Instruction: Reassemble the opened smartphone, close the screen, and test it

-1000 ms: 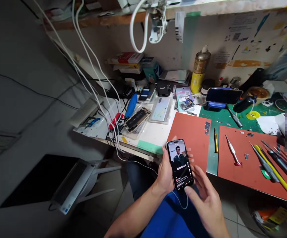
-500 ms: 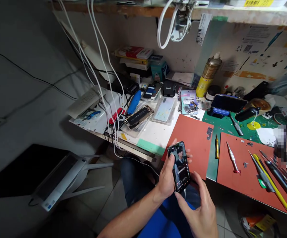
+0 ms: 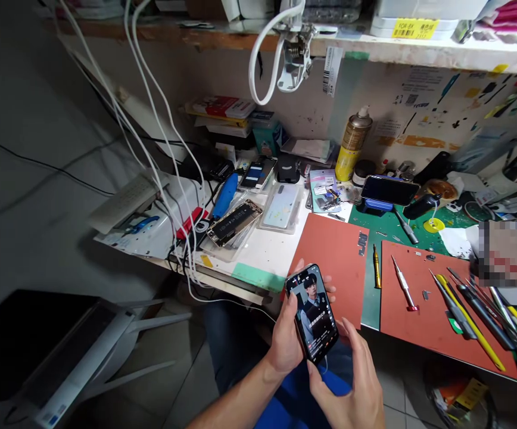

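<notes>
A lit smartphone (image 3: pixel 314 313) is tilted up above my lap, its screen showing a picture of a person with text over it. My left hand (image 3: pixel 287 339) is closed around it, thumb along the left edge and fingertips showing past the right edge. My right hand (image 3: pixel 352 381) is at the lower end of the phone, with thumb and fingers apart. Its thumb tip is by the bottom left corner and its forefinger lies beside the lower right edge; whether they press on the phone I cannot tell. A thin white cable shows below the phone.
On the bench lie an orange-red mat (image 3: pixel 330 268), a second mat (image 3: pixel 401 328) with screwdrivers and tweezers, and an opened phone (image 3: pixel 236 221). A spray can (image 3: pixel 352 146) stands behind. White cables (image 3: pixel 128 119) hang at the left, above a grey chair (image 3: pixel 106 351). A shelf (image 3: pixel 352 47) overhangs the bench.
The whole view has shifted, so the bench and tools appear further left and more of the shelf shows. My left hand keeps its hold on the smartphone; my right forefinger appears slightly nearer its edge.
</notes>
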`<state>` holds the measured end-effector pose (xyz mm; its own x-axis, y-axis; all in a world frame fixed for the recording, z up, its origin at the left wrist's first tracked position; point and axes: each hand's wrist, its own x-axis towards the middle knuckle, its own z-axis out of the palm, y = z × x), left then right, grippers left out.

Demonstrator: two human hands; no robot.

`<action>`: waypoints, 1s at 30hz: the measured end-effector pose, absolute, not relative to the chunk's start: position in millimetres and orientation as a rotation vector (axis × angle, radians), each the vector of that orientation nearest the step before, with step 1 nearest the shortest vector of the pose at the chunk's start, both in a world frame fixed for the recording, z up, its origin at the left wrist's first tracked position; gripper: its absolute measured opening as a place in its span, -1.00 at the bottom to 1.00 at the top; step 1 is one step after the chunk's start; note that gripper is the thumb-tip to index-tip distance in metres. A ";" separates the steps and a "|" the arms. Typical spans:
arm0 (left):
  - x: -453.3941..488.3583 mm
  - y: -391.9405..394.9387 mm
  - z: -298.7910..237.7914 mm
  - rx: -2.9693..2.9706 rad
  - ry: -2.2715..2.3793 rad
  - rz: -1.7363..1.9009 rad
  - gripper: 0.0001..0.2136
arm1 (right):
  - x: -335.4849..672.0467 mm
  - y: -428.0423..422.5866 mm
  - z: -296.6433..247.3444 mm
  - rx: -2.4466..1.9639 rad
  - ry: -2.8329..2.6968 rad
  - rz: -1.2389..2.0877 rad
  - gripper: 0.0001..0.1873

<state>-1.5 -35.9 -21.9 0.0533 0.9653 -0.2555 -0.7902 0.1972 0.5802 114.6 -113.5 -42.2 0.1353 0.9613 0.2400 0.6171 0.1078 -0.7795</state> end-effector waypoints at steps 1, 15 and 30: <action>-1.2 -35.9 -21.6 0.316 0.673 1.365 -0.24 | 115.4 -113.6 -41.0 -1.591 -1.570 0.531 -0.21; 1.8 -33.4 -24.8 0.346 0.650 1.377 -0.29 | 118.9 -111.0 -42.0 -1.569 -1.591 0.517 -0.28; 1.5 -30.4 -24.2 0.323 0.557 1.348 -0.29 | 121.7 -106.2 -33.5 -1.487 -1.742 0.353 -0.24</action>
<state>1.5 -30.4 -24.2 0.1195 0.9741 -0.1919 -0.8254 0.2049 0.5260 121.7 -106.2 -33.5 0.0124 0.9217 0.3878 0.6981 0.2696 -0.6633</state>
